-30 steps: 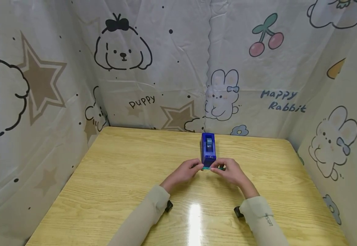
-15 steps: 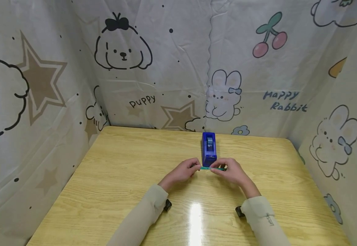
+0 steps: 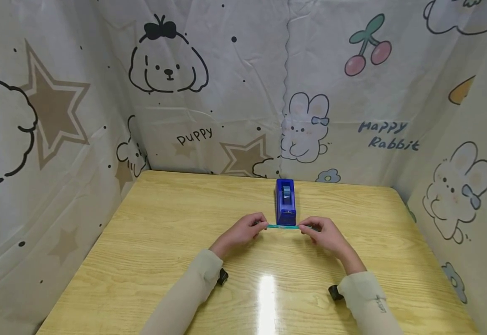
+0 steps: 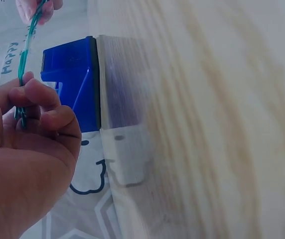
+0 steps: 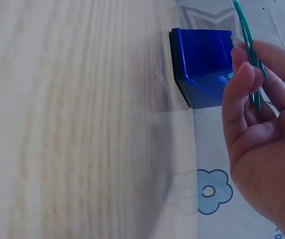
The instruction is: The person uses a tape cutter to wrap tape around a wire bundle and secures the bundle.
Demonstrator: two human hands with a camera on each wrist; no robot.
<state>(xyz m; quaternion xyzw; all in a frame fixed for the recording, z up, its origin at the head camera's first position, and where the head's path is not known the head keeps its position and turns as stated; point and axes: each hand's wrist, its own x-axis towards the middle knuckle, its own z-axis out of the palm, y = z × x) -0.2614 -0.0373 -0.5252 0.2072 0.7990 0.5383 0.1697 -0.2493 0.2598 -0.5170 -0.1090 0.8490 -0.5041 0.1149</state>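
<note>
A bundle of thin green strands [image 3: 283, 227] stretches level between both hands, just in front of a blue tape dispenser [image 3: 286, 215]. My left hand [image 3: 242, 232] pinches its left end between thumb and fingers. At the other end, my right hand [image 3: 325, 234] pinches the bundle the same way. A clear, shiny band, looking like tape, wraps the middle of the green bundle [image 4: 23, 62] in the left wrist view. Loose strand ends poke out past the fingers of the right hand [image 5: 267, 119]. Whether the strands are wire or plastic, I cannot tell.
The tape dispenser, with a tape roll [image 3: 286, 191] in it, stands near the back edge of the wooden table [image 3: 176, 232]. Printed cloth walls [image 3: 210, 107] enclose the back and sides. Black wrist cameras [image 3: 335, 292] sit under the sleeves.
My hands have moved apart, the left one leftward and the right one rightward along the bundle. More of the green strands now shows between them. The tape dispenser stays put.
</note>
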